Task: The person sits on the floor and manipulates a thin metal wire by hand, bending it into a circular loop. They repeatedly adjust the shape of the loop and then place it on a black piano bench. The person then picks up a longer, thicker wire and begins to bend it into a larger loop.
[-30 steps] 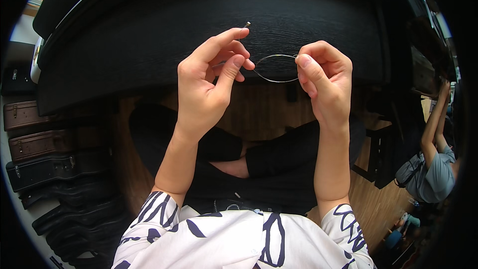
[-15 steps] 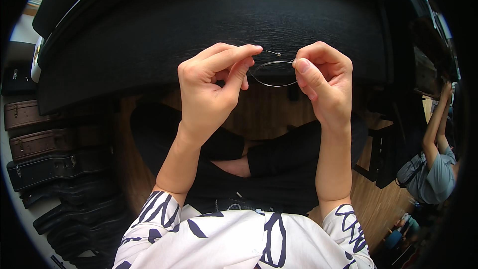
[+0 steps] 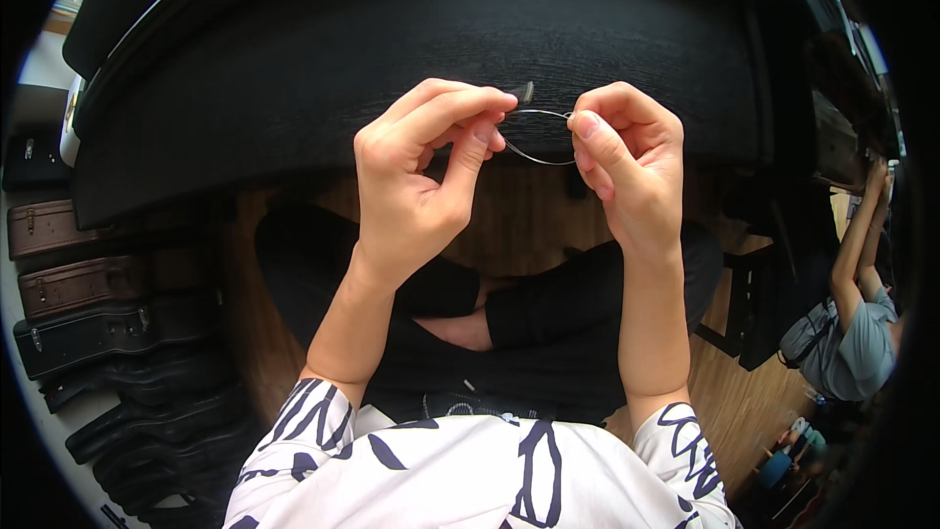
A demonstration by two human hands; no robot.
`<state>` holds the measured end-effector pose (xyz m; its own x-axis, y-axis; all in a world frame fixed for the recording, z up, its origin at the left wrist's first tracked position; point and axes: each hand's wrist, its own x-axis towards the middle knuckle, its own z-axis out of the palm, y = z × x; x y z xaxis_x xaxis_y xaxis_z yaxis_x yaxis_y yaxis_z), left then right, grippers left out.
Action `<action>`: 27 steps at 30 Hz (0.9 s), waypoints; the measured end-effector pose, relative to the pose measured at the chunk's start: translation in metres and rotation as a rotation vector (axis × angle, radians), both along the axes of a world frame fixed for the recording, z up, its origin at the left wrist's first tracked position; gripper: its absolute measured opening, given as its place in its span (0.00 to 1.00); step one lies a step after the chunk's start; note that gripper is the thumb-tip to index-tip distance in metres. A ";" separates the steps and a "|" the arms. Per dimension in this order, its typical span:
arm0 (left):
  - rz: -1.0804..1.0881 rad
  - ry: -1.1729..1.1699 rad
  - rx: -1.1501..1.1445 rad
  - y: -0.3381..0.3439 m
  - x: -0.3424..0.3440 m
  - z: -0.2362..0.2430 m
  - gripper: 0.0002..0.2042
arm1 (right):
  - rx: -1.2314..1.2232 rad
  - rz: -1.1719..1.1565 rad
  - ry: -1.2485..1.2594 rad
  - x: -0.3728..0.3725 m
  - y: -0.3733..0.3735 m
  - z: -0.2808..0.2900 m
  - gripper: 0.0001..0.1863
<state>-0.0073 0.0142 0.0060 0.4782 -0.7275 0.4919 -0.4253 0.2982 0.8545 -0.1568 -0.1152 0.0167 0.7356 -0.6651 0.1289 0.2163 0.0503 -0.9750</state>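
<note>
A thin metal wire coil (image 3: 534, 159) hangs as an open loop between my hands, just above the dark desk. My left hand (image 3: 421, 176) pinches the loop's left side, index finger stretched over the thumb; a short blurred piece (image 3: 525, 94), probably the wire's end in motion, sticks out by that fingertip. My right hand (image 3: 627, 171) pinches the loop's other side between thumb and index finger, the remaining fingers curled beneath.
A black desk (image 3: 294, 39) with a curved-looking edge spans the top. Brown and black hard cases (image 3: 83, 284) line the left. My crossed legs (image 3: 323, 255) rest below on the wooden floor. At right another person (image 3: 847, 343) in grey reaches up beside dark furniture (image 3: 744, 313).
Over the last second my left hand has moved slightly right and its fingers have closed in. The wire's free end has dropped from above that hand to beside its index fingertip.
</note>
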 end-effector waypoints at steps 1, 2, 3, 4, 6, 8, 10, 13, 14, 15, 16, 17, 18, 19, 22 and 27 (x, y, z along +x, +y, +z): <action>-0.002 -0.006 -0.011 -0.001 0.000 0.000 0.10 | 0.008 -0.002 -0.010 0.001 0.000 -0.001 0.04; -0.005 -0.003 -0.013 0.000 0.001 0.000 0.10 | -0.001 0.004 -0.015 0.001 0.000 -0.002 0.04; -0.007 0.000 -0.015 0.001 0.002 0.000 0.10 | -0.010 0.011 -0.019 0.002 0.000 -0.002 0.04; -0.010 0.003 -0.016 0.001 0.003 0.000 0.11 | -0.018 0.018 -0.024 0.002 0.000 -0.002 0.04; -0.001 0.093 -0.025 0.001 0.000 0.000 0.11 | -0.036 0.023 -0.033 0.002 0.000 -0.001 0.04; 0.014 0.161 -0.026 0.002 -0.001 0.001 0.10 | -0.044 0.035 -0.042 0.002 0.000 -0.001 0.04; 0.033 0.207 -0.021 0.002 -0.002 0.002 0.09 | -0.044 0.055 -0.051 0.000 -0.002 -0.002 0.03; 0.024 0.188 0.014 0.004 0.002 -0.002 0.08 | -0.069 0.078 -0.075 0.000 -0.002 -0.001 0.03; 0.027 0.170 0.031 0.005 0.002 -0.001 0.08 | -0.089 0.076 -0.090 0.001 -0.001 -0.001 0.03; 0.029 0.152 0.048 0.005 0.002 0.002 0.09 | -0.109 0.074 -0.105 0.003 0.000 -0.002 0.03; 0.031 0.134 0.065 0.006 0.001 0.004 0.10 | -0.129 0.071 -0.120 0.004 0.001 -0.003 0.03; 0.011 0.104 0.040 0.005 0.002 0.001 0.10 | -0.127 0.070 -0.113 0.004 0.001 -0.003 0.03; -0.009 0.073 0.015 0.004 0.005 -0.003 0.11 | -0.124 0.069 -0.106 0.004 0.001 -0.004 0.03; -0.028 0.043 -0.009 0.003 0.006 -0.005 0.12 | -0.121 0.069 -0.099 0.004 0.002 -0.004 0.03; -0.054 0.009 -0.004 0.001 0.007 -0.004 0.11 | -0.071 0.075 -0.064 0.003 0.001 -0.003 0.04; -0.062 -0.027 -0.069 -0.002 0.003 0.001 0.12 | -0.011 0.063 -0.084 0.005 0.002 -0.006 0.04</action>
